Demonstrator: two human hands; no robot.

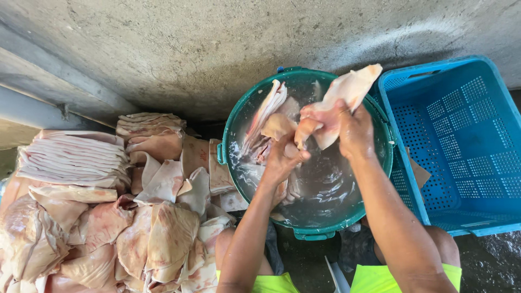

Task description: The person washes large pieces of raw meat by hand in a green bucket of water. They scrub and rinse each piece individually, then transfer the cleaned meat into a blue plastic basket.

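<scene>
Both hands, right hand (355,130) and left hand (282,158), seemingly clasp one meat slab (341,97) above the basin (239,116).

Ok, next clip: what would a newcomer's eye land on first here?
Probably the pale slab of raw meat lifted over the green tub of water at centre, gripped by the right hand while the left hand touches its lower edge. Next, the big heap of similar meat pieces at left, and the blue crate at right.
</scene>
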